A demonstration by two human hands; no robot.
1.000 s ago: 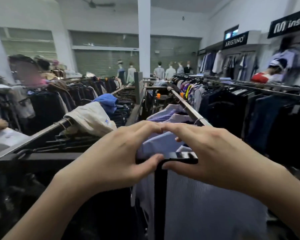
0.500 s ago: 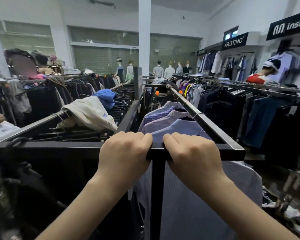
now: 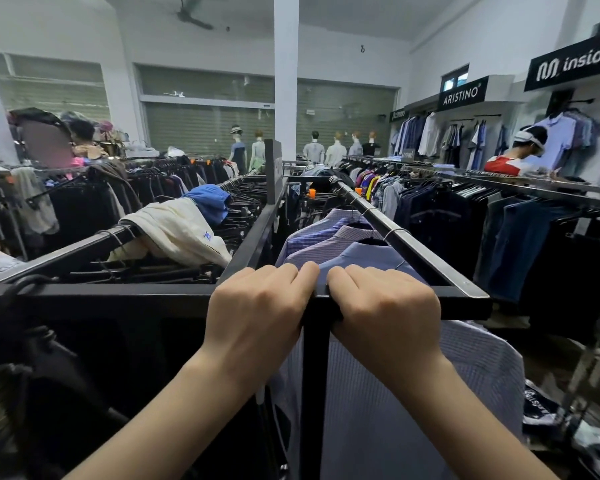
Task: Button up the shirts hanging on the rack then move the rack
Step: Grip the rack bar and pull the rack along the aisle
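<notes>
While both hands curl over the near end bar of the black rack [image 3: 465,296], the left hand [image 3: 257,313] grips it just left of the upright post [image 3: 314,393] and the right hand [image 3: 385,317] grips it just right of that post, fingers [image 3: 357,277] of each wrapped tight over the top edge with knuckles nearly touching. Hanging from the rack's right rail [image 3: 406,242] are the shirts: a pale blue one [image 3: 395,410] nearest, falling below the right hand beside the post, then a pink-striped one [image 3: 329,242] and a blue checked one [image 3: 312,228] behind it. Whether their fronts are buttoned cannot be told from this angle. On the rack's left side a cream garment [image 3: 177,233] lies draped over the rail, with a blue cloth [image 3: 208,200] just beyond it. Dark clothing fills neighbouring racks on both sides. Mannequins [image 3: 314,150] stand by the far shutters, either side of a white pillar [image 3: 286,81], and an ARISTINO sign [image 3: 463,93] hangs on the right wall.
</notes>
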